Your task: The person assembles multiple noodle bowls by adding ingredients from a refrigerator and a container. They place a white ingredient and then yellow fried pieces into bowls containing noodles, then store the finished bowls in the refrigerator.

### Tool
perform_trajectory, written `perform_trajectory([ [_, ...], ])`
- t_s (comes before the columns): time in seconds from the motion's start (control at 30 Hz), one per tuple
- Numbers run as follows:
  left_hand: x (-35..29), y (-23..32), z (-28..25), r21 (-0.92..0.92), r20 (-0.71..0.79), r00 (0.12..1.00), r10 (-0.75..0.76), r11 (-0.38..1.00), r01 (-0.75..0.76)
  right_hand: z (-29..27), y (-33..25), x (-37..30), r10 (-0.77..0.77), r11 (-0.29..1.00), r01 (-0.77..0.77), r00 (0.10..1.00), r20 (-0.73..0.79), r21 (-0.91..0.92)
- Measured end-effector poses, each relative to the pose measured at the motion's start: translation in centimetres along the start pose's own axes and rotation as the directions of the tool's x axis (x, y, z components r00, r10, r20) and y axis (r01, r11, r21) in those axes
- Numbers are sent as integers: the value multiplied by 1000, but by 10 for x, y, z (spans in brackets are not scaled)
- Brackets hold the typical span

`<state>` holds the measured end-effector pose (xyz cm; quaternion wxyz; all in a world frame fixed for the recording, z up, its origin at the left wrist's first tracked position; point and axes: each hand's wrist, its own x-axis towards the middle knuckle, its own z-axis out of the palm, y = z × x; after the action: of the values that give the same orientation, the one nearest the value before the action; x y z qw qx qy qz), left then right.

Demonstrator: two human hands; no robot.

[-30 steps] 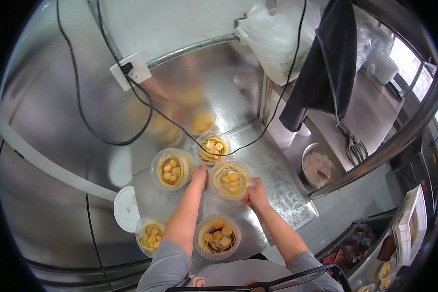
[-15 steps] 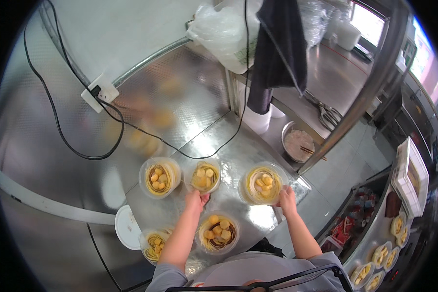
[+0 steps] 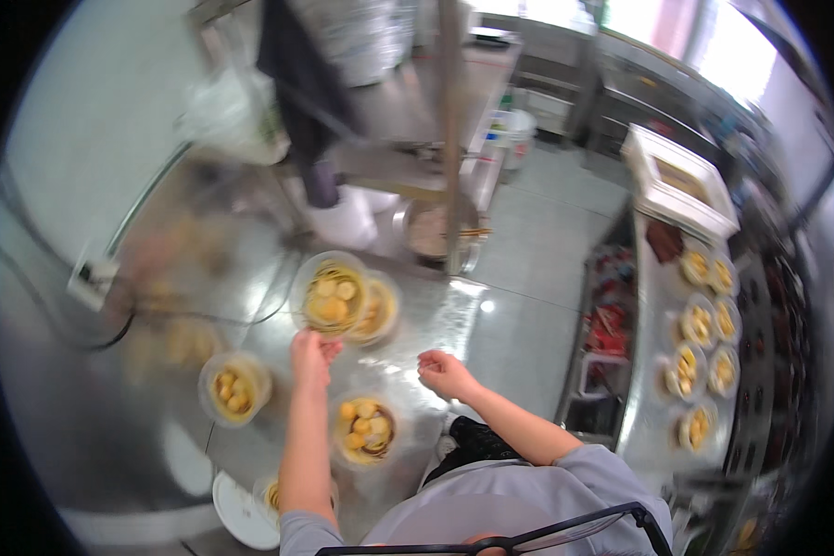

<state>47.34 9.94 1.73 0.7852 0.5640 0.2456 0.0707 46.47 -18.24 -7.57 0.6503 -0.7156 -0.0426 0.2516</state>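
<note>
Two hands are over a steel counter [image 3: 250,445] that carries several clear plastic bowls of yellow food. The left hand [image 3: 312,355] grips with its fingertips the near rim of one raised bowl [image 3: 329,293]; this bowl sits on top of, or just over, a second bowl [image 3: 377,311] that shows from under it on the right side. Whether the two bowls touch I cannot tell, because the picture is blurred. The right hand [image 3: 445,372] is loosely curled with the fingers bent inward, holds nothing, and hovers near the right edge of the counter, apart from every bowl.

Nearer to the person, between the two forearms, stands another full bowl [image 3: 366,429] with yellow pieces in a dark sauce. To the left of it, well apart, a fourth bowl [image 3: 232,389] stands alone. At the near left corner a white lid [image 3: 241,510] lies flat, and beside it a further bowl [image 3: 273,496] is partly hidden by the left forearm.

On the far left a white socket box [image 3: 91,278] with a black cable sits on the steel wall. Beyond the counter a metal pot [image 3: 431,232] stands on a lower shelf. On the right, across the grey floor, a second counter [image 3: 639,389] holds a double row of similar filled bowls [image 3: 700,324] and a white tray [image 3: 681,181] at its far end.
</note>
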Motion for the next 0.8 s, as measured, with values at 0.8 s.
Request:
perform_trajectory([
  [0.8, -229, -170, 332, 465, 696, 707, -129, 831, -305, -398, 202, -535, 602, 665, 519, 53, -796, 537],
])
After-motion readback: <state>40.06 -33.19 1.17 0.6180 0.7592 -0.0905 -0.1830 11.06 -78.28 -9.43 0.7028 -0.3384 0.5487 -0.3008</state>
